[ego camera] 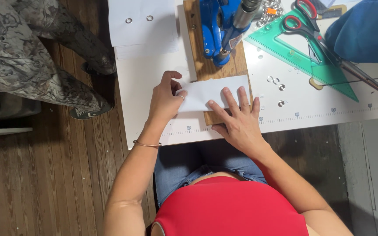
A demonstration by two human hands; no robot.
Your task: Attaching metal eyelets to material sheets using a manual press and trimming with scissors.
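Left hand point(165, 98) pinches the white paper strip point(213, 92)'s end; right hand point(237, 118) presses flat, fingers spread—best kept square on the wooden board point(206, 65).

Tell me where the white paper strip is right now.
In the head view, the white paper strip lies on the wooden base board below the blue press, pinned between the left hand and right hand.

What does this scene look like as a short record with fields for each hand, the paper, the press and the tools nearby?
left hand: grips the left end of the white paper strip
right hand: fingers flat on the strip
strip: lies across the wooden base
press: blue hand press stands on the base
tools: green set square, red-handled scissors, loose metal eyelets
surface: white table
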